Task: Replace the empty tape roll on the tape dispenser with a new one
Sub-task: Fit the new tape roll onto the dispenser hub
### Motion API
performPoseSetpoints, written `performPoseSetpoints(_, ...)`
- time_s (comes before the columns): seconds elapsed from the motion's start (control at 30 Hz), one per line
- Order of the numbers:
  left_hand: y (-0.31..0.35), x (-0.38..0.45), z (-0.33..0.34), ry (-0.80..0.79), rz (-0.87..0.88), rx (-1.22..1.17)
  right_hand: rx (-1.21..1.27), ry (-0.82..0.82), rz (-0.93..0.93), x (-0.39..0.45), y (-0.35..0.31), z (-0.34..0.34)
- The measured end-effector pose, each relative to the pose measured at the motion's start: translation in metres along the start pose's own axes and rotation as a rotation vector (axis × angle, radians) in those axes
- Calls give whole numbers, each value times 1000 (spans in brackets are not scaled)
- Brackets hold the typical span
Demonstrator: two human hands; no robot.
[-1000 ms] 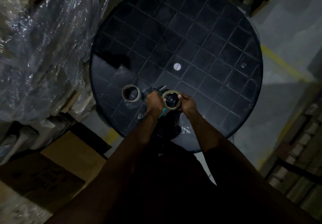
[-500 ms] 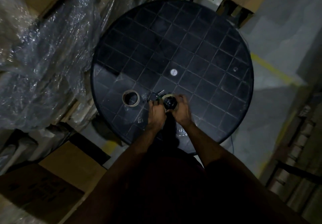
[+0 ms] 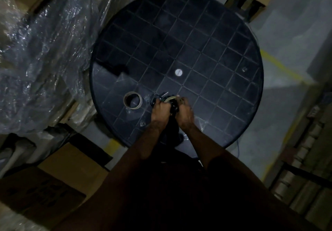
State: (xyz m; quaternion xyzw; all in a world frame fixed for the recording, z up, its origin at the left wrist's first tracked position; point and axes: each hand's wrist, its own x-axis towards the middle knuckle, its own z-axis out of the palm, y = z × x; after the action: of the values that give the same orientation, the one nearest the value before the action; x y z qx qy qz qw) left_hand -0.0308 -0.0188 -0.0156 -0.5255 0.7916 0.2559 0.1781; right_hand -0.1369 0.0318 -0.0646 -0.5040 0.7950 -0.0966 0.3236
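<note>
- Tape dispenser (image 3: 156, 100), black, sits on the near-left part of the round dark surface (image 3: 206, 42), mostly hidden btwn the two hands.
- A tape roll (image 3: 170, 98), pale rim, is on the dispenser; only the far arc of the rim shows above the hands.
- Thin metal bit (image 3: 165, 94) sticks up at a slant from the dispenser's far side.
- Left hand (image 3: 160, 112): fingers curled over the dispenser's left part, gripping it.
- Right hand (image 3: 185, 113): fingers curled round the roll's right side, fingertips (image 3: 178, 96) at its far edge.
- Both hands nearly touching each other, w/ dark dispenser parts showing in the gap.
- Second tape roll (image 3: 133, 100) lies flat on the surface just left of the left hand, apart from it, hole facing up. Can't tell if it's the empty one or the full one.
- Surface has a grid of raised lines & a small white cap (image 3: 178, 72) near its centre, well beyond the hands.
- Clear plastic wrap (image 3: 45, 60) is heaped over stuff to the left of the surface.
- Cardboard boxes (image 3: 59, 182) at lower left, by the person's left forearm.
- Grey floor (image 3: 291, 42) on the right w/ a yellow line (image 3: 280, 67) across it.
- Lighting dim; fine detail of the dispenser is too dark to make out.
</note>
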Motion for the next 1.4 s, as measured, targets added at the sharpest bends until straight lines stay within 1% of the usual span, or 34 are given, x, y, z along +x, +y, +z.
performPoseSetpoints(0.2, -2, 0, 5, -1, 23, 40, 38, 22, 0, -3, -1, 0)
performPoseSetpoints(0.27, -2, 0, 6, -31, 35, 72, 75, 55, -6, -1, 0, 1)
performPoseSetpoints(0.37, -4, 1, 9, -46, 76, 123, 16, 56, -27, 0, 5, 2)
performPoseSetpoints(0.4, -4, 0, 7, -43, 89, 123, 31, 34, -27, -2, 4, 0)
performPoseSetpoints(0.47, -4, -3, 0, -31, 110, 116, 98, 90, 19, -6, -1, -7)
performPoseSetpoints(0.53, -1, -9, -11, -17, 118, 80, 95, 102, 34, -7, 1, -7)
performPoseSetpoints(0.57, 0, -13, -16, 2, 112, 56, 87, 96, 20, -8, 3, -10)
performPoseSetpoints(0.63, 0, -18, -20, 31, 119, 5, 30, 17, -27, -6, 10, -8)
performPoseSetpoints(0.7, -3, -25, -18, 38, 116, -59, 78, -24, -21, -9, 7, -12)
performPoseSetpoints(0.77, -11, -40, -12, 74, 96, -83, 127, -35, 3, -10, 4, -10)
performPoseSetpoints(0.83, -21, -56, -1, 139, 52, -130, 69, -22, -2, -13, 5, -5)
performPoseSetpoints(0.9, -34, -68, 12, 169, -22, -181, 10, 20, 16, -17, 6, -2)
performPoseSetpoints(0.97, -46, -71, 23, 187, -134, -232, -43, 16, 22, -24, 3, -3)
performPoseSetpoints(1.03, -52, -74, 25, 143, -182, -318, -126, -13, -10, -30, -2, -5)
performPoseSetpoints(1.1, -57, -75, 23, 56, -176, -373, -199, -76, -63, -35, -3, -4)
performPoseSetpoints(1.17, -61, -75, 26, -21, -151, -367, -265, -125, -102, -39, -2, 0)
performPoseSetpoints(1.23, -62, -74, 33, -76, -123, -314, -301, -150, -102, -43, -1, 3)
performPoseSetpoints(1.4, -62, -74, 40, -30, -74, -250, -356, -173, -122, -52, 6, 1)
